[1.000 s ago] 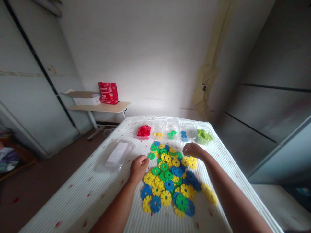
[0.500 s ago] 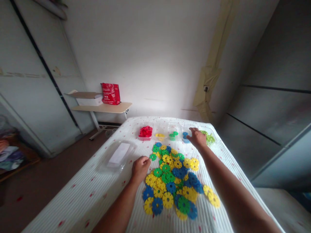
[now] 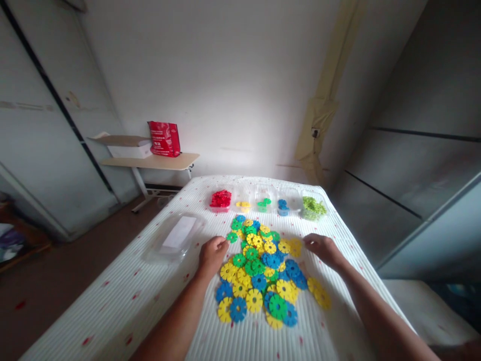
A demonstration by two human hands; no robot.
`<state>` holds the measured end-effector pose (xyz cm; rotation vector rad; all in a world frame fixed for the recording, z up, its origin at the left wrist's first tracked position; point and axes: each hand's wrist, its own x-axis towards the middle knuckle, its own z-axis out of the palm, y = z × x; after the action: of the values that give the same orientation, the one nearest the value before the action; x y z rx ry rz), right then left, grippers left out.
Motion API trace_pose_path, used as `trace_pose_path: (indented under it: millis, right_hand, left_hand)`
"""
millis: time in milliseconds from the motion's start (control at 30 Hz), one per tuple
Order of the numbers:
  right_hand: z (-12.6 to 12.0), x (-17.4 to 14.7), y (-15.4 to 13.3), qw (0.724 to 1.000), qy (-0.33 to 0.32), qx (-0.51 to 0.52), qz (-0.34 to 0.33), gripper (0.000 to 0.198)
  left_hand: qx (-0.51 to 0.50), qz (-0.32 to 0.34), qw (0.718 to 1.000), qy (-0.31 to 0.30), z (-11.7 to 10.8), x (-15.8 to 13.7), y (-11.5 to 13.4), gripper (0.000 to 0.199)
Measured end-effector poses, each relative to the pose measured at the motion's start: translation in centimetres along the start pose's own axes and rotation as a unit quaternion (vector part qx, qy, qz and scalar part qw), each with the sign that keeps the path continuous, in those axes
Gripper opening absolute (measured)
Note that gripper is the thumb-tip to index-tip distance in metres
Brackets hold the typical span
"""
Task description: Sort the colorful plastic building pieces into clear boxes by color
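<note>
My left hand (image 3: pixel 214 254) rests at the left edge of a loose pile, fingers curled together beside a green flower-shaped disc (image 3: pixel 232 237). Whatever its fingertips might hold is hidden. On the other side, my right hand (image 3: pixel 322 249) hovers low with loosely bent fingers, close to a yellow slotted disc (image 3: pixel 295 247); no piece shows in it. Between both hands lie many overlapping slotted discs in yellow, green and blue, such as a blue disc (image 3: pixel 238 309) at the front. Two overlapping yellow discs (image 3: pixel 318 292) lie apart on the right.
Clear boxes line the far edge, with red pieces (image 3: pixel 221 198), yellow pieces (image 3: pixel 243 206), green pieces (image 3: pixel 264 204), blue pieces (image 3: pixel 283 207) and light green pieces (image 3: pixel 314 206). A clear lid (image 3: pixel 161 243) with a white label lies left. A red bag (image 3: pixel 165 139) stands on a side table (image 3: pixel 161 161).
My right hand has come back from over the blue pieces' box to the pile's right side, its spread fingers now loosely bent. My left hand stays by the green disc. The view has shifted slightly.
</note>
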<state>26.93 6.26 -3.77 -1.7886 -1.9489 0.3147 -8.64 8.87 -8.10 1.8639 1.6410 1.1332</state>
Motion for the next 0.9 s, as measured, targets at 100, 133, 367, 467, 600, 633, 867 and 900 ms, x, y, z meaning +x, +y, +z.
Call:
trace_pose_path:
  millis: [100, 133, 367, 467, 600, 633, 867, 900]
  right_hand:
    - [-0.5, -1.3, -0.4, 1.0, -0.009, 0.008, 0.013, 0.023]
    - [-0.9, -1.6, -0.8, 1.0, -0.015, 0.006, 0.014, 0.023]
    - [-3.6, -6.7, -3.2, 0.988, -0.155, -0.021, 0.005, 0.026]
    - [-2.6, -9.3, -3.4, 0.986, -0.144, -0.081, 0.022, 0.034]
    - [-1.1, -10.7, -3.3, 0.985, -0.116, -0.123, 0.011, 0.029]
    - [-1.1, -10.7, -3.3, 0.986, -0.119, -0.119, 0.01, 0.028]
    - [-2.7, -9.5, -3.3, 0.994, -0.091, -0.06, 0.011, 0.024]
    - [-2.6, -9.5, -3.4, 0.995, -0.085, -0.055, 0.004, 0.022]
  left_hand:
    - [-0.003, -0.004, 1.0, 0.0, -0.1, 0.0, 0.1, 0.029]
    - [-0.005, -0.007, 1.0, -0.002, -0.1, 0.0, 0.2, 0.029]
    - [-0.011, -0.006, 1.0, -0.004, 0.0, 0.0, 0.0, 0.029]
    - [-0.019, -0.017, 1.0, -0.006, 0.0, -0.1, 0.1, 0.028]
    - [-0.023, -0.017, 1.0, -0.006, -0.1, -0.2, 0.3, 0.029]
    - [-0.021, -0.017, 1.0, -0.006, -0.1, -0.2, 0.3, 0.029]
    - [-0.005, -0.015, 1.0, -0.004, -0.2, -0.1, 0.6, 0.029]
    - [-0.001, -0.013, 1.0, -0.003, -0.2, -0.1, 0.6, 0.029]
